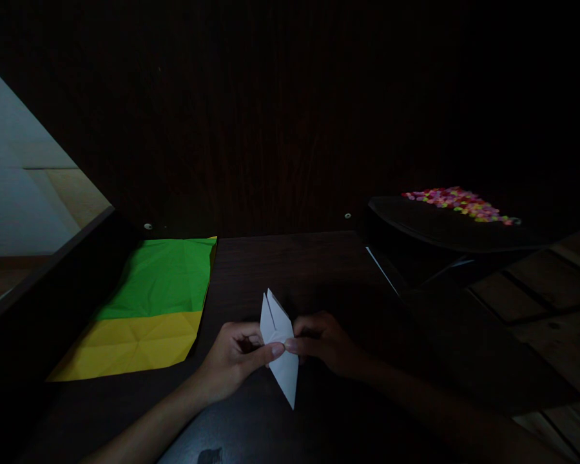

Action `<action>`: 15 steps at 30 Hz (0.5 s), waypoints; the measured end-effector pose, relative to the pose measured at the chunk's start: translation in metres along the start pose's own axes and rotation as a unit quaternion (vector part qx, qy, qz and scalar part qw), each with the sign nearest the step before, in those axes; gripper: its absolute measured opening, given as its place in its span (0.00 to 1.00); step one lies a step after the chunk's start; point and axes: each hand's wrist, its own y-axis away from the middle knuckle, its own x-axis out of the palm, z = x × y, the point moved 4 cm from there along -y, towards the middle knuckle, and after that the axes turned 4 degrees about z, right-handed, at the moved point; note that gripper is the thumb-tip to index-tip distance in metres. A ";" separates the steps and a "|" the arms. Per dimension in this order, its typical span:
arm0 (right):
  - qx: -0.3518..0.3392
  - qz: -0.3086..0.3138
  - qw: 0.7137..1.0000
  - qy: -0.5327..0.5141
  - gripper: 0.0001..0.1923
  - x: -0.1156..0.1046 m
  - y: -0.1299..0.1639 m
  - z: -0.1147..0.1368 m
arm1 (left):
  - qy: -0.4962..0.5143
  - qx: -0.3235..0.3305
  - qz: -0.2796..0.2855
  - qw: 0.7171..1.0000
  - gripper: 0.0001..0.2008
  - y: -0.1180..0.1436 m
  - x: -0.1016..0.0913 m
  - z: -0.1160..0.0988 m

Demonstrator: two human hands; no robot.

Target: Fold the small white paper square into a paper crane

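A folded white paper (283, 374), long and pointed at both ends, is held up over the dark table between my two hands. Its upper end splits into two narrow points with a slit between them. My left hand (236, 357) pinches its left edge, thumb on the front and fingers behind. From the other side my right hand (321, 341) grips the right edge, its thumb pressed at the middle of the paper. Both thumb tips meet there. The fingers behind the paper are partly hidden.
Creased green paper (167, 274) and yellow paper (149, 341) lie at the left of the dark tabletop (280, 258). A dark raised edge (53, 264) runs along the left. On a dark surface (430, 225) at the right sits a pile of small colourful pieces (464, 203).
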 end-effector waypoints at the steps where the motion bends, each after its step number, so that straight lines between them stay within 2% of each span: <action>1: 0.002 -0.002 1.000 0.000 0.15 0.000 0.000 0.000 | -0.005 -0.001 -0.002 1.000 0.12 0.000 0.000 0.000; 7: -0.012 -0.036 0.996 0.087 0.12 0.000 0.000 0.004 | -0.011 0.010 -0.022 1.000 0.13 0.000 -0.002 -0.002; 15: -0.032 -0.039 0.998 0.047 0.11 0.000 0.000 0.005 | 0.006 0.021 -0.036 0.999 0.13 -0.003 -0.002 -0.003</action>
